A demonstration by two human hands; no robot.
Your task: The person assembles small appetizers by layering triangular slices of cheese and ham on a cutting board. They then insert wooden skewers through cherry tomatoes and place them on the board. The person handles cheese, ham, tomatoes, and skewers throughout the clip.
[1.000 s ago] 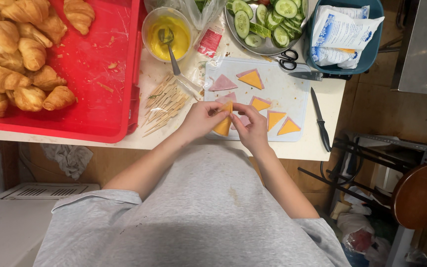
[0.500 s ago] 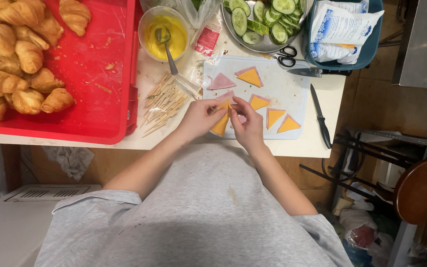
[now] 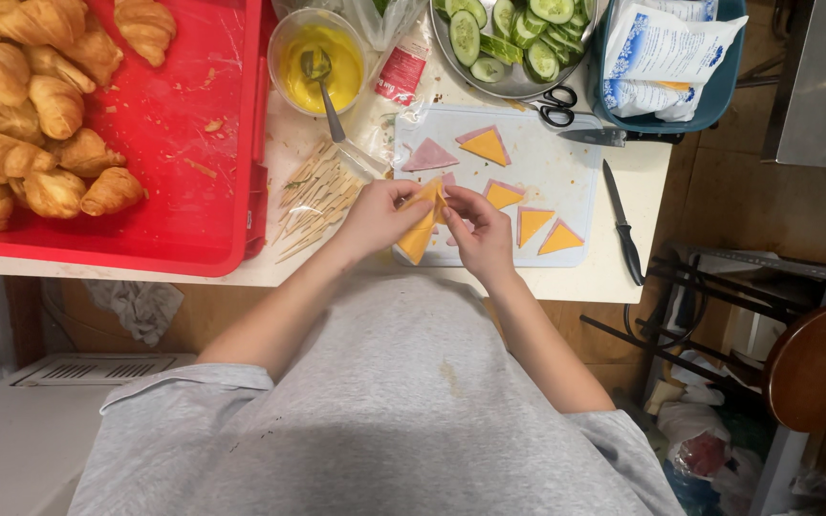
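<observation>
Cheese triangle — pinched by the left hand and right hand over the cutting board's near-left corner; beyond the board, a bowl holds cucumber slices — a cup holds yellow sauce.

A pale worktop stands on brown wooden fronts. Below its left edge a white appliance with a vent grille sits low. At the right – a round wooden stool, dark metal bars and crumpled plastic bags on the floor.
</observation>
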